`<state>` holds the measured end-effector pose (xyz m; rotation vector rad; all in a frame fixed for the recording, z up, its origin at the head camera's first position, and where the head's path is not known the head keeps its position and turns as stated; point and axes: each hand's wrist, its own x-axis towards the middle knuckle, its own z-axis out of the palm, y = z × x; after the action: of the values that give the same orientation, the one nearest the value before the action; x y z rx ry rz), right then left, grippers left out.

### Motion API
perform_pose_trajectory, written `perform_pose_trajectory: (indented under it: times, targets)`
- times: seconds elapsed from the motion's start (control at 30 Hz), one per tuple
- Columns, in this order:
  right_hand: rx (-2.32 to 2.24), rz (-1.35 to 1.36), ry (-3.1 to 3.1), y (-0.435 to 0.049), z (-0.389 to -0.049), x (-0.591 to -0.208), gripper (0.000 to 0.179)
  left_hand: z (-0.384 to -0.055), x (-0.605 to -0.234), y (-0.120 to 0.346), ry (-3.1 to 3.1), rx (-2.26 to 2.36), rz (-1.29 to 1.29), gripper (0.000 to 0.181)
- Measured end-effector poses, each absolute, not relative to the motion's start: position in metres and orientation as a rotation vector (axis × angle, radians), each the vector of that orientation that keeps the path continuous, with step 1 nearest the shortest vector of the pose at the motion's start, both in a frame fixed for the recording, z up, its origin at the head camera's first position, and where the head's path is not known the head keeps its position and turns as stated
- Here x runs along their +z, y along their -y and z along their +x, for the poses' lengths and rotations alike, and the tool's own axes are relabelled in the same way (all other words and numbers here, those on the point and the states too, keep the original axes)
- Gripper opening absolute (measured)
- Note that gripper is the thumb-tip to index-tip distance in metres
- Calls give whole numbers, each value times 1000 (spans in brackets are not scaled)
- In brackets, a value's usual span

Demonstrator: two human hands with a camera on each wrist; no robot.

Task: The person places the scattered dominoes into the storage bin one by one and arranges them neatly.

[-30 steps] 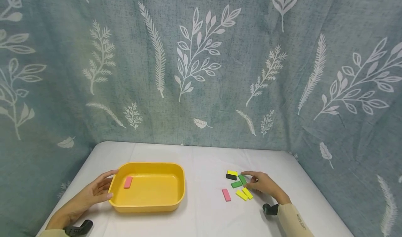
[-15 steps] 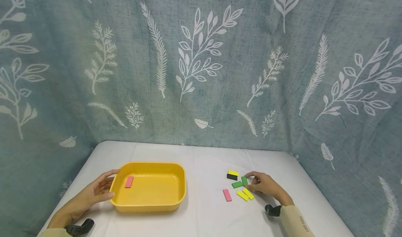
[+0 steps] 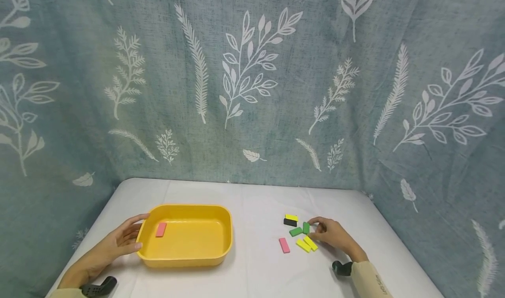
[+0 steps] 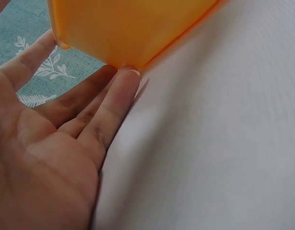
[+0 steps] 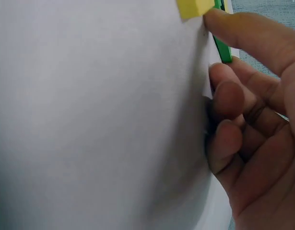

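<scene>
In the head view my left hand (image 3: pixel 112 247) rests against the left side of a yellow tray (image 3: pixel 189 243). Its fingers are extended, and in the left wrist view the fingertips touch the outside wall of the tray (image 4: pixel 123 28). A small flat pink block (image 3: pixel 161 229) lies inside the tray on the left. On the right, the thumb and index finger of my right hand (image 3: pixel 335 235) pinch a green block (image 3: pixel 306 228) at its two ends. The right wrist view shows the green block (image 5: pixel 224 50) between thumb and index finger, the other fingers curled.
Left of my right hand lie another green block (image 3: pixel 296 232), a black block (image 3: pixel 290 222), a yellow block (image 3: pixel 291 217), and two yellow blocks (image 3: pixel 303 245) nearer the front. A pink block (image 3: pixel 284 245) lies apart from them. A patterned curtain (image 3: pixel 252 92) hangs behind the white table (image 3: pixel 256 271).
The green block at my right hand has turned from slanted to nearly straight, and the right fingers have shifted slightly right with it. My left hand and the tray stay put.
</scene>
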<state>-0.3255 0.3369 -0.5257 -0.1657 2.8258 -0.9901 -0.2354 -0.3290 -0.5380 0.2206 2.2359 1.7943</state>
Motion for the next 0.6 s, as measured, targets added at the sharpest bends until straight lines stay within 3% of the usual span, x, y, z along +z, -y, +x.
perform_pose_trajectory:
  times: [0.6]
  targets:
    - [-1077, -183, -2890, -339, -322, -528, 49, -234, -538, 329, -2222, 1805, 221, 78]
